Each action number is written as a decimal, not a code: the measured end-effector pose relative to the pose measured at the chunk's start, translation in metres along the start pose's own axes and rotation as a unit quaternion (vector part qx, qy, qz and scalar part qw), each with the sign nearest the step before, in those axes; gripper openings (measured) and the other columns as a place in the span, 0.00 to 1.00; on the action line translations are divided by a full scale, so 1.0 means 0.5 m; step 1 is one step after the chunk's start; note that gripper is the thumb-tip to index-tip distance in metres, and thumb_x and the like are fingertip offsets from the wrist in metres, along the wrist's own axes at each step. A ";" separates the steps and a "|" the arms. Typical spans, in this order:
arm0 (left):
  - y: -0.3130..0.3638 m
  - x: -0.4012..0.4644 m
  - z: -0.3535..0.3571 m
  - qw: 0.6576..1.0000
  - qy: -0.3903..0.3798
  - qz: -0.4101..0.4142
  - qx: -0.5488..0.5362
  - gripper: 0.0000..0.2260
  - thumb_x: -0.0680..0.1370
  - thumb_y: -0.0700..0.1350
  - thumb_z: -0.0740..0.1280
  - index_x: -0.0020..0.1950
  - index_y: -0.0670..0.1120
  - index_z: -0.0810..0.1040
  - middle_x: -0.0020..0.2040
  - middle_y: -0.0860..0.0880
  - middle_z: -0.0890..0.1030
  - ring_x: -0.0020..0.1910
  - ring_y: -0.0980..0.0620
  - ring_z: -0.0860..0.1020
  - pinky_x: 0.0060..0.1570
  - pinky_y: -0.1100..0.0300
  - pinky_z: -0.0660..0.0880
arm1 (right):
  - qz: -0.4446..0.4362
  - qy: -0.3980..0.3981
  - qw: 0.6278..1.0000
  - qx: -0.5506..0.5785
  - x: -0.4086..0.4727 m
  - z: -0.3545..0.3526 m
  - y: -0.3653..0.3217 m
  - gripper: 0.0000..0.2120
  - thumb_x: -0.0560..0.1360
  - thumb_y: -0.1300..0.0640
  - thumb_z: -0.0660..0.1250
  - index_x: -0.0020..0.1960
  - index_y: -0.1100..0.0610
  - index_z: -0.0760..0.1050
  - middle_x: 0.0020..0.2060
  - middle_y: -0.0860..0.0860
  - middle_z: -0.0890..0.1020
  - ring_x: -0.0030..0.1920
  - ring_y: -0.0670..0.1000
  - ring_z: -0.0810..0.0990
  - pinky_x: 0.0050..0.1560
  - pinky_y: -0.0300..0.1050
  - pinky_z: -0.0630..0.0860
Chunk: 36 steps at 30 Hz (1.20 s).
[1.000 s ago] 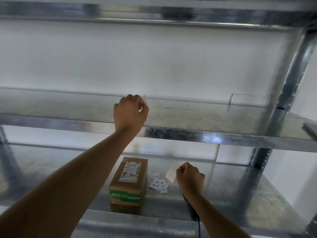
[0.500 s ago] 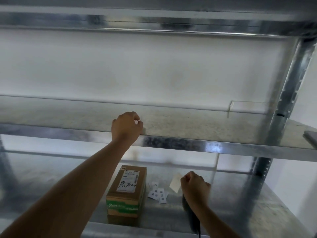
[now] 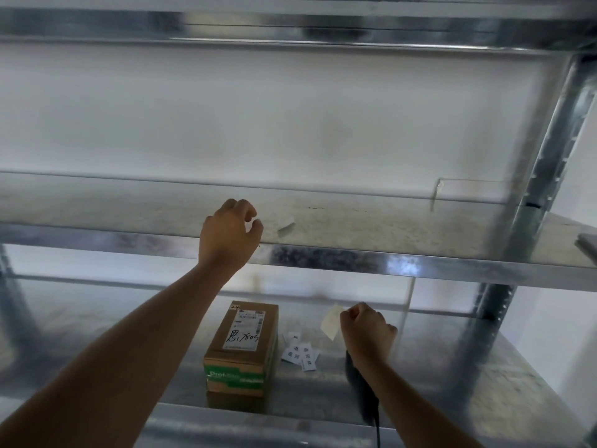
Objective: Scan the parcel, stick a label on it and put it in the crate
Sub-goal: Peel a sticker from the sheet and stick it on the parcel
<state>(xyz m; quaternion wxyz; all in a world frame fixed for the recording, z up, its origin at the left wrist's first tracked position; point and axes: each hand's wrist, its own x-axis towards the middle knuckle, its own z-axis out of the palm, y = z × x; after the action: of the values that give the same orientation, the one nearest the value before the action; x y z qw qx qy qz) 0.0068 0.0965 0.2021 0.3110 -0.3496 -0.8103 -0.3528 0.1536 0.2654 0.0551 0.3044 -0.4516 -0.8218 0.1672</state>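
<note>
The parcel (image 3: 242, 347), a brown cardboard box with a white shipping label and a green band, stands on the lower metal shelf (image 3: 452, 383). My left hand (image 3: 229, 234) rests at the front edge of the upper shelf (image 3: 371, 221), fingers loosely curled and holding nothing. A small white scrap (image 3: 286, 227) lies just right of it. My right hand (image 3: 366, 331) hovers right of the parcel, pinching a pale paper slip (image 3: 331, 321). A black scanner (image 3: 358, 392) with a cable lies under that wrist. Several small white labels (image 3: 300, 352) lie between parcel and hand. No crate is in view.
A galvanised shelving rack fills the view, with an upright post (image 3: 542, 176) on the right and a white wall behind. A clear plastic divider (image 3: 436, 195) stands at the upper shelf's back right. A grey object (image 3: 588, 244) pokes in at the right edge.
My left hand has drawn back from over the upper shelf to its front edge, and a white scrap now lies on the shelf beside it. My right hand has hardly moved.
</note>
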 end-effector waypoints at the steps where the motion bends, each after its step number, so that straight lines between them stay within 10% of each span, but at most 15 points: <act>1: -0.007 -0.005 -0.002 0.999 0.003 0.036 0.014 0.07 0.75 0.45 0.63 0.47 0.43 0.77 0.44 0.46 0.79 0.37 0.48 0.77 0.42 0.57 0.73 | -0.001 -0.001 1.000 0.000 0.001 -0.001 -0.005 0.11 0.77 0.52 0.58 0.49 0.54 0.78 0.44 0.48 0.83 0.43 0.47 0.77 0.50 0.44 0.66; 4: -0.028 -0.024 -0.020 0.970 0.026 0.217 0.109 0.10 0.74 0.48 0.61 0.43 0.42 0.76 0.39 0.46 0.78 0.36 0.47 0.76 0.41 0.56 0.72 | 0.003 -0.010 1.000 0.004 0.003 0.001 -0.021 0.12 0.77 0.53 0.58 0.50 0.55 0.78 0.45 0.49 0.83 0.42 0.48 0.76 0.52 0.45 0.68; 9: -0.052 -0.119 -0.022 0.810 -0.101 0.518 0.256 0.10 0.71 0.48 0.60 0.41 0.47 0.80 0.39 0.48 0.81 0.40 0.49 0.79 0.46 0.54 0.78 | 0.019 -0.023 0.999 0.030 -0.004 0.014 -0.060 0.14 0.79 0.52 0.56 0.49 0.57 0.78 0.44 0.52 0.83 0.39 0.48 0.74 0.51 0.45 0.70; 15: -0.066 -0.267 0.080 0.939 -0.140 0.263 0.168 0.13 0.63 0.51 0.75 0.42 0.47 0.78 0.39 0.49 0.81 0.37 0.51 0.79 0.41 0.54 0.78 | 0.011 -0.051 0.993 0.109 -0.039 0.026 -0.120 0.12 0.78 0.50 0.57 0.42 0.54 0.74 0.37 0.50 0.80 0.38 0.49 0.76 0.50 0.45 0.72; 20: -0.056 -0.321 0.127 0.983 -0.139 0.070 0.094 0.11 0.68 0.54 0.71 0.44 0.49 0.79 0.43 0.51 0.82 0.41 0.53 0.80 0.44 0.54 0.77 | -0.003 -0.081 0.985 0.152 -0.076 0.022 -0.158 0.12 0.77 0.50 0.58 0.40 0.54 0.73 0.34 0.47 0.77 0.37 0.48 0.76 0.51 0.47 0.74; 26: -0.053 -0.315 0.132 0.985 -0.076 -0.142 -0.059 0.11 0.70 0.56 0.70 0.47 0.51 0.77 0.44 0.56 0.80 0.42 0.57 0.77 0.52 0.53 0.75 | -0.032 -0.108 0.978 0.176 -0.104 0.021 -0.169 0.09 0.76 0.52 0.59 0.38 0.53 0.71 0.32 0.47 0.76 0.36 0.47 0.75 0.52 0.49 0.75; 36: -0.058 -0.311 0.128 0.983 -0.040 -0.176 -0.039 0.13 0.68 0.56 0.73 0.45 0.51 0.78 0.41 0.56 0.80 0.39 0.59 0.74 0.49 0.57 0.73 | -0.037 -0.115 0.974 0.193 -0.099 0.023 -0.171 0.12 0.76 0.54 0.60 0.34 0.52 0.68 0.29 0.44 0.72 0.33 0.45 0.71 0.52 0.49 0.76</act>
<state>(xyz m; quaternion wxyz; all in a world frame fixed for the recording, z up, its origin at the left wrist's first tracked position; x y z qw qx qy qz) 0.0550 0.0782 0.0393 0.1974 -0.2274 -0.8568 -0.4186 0.1116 0.1779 0.0761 0.2951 -0.3316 -0.8197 0.3621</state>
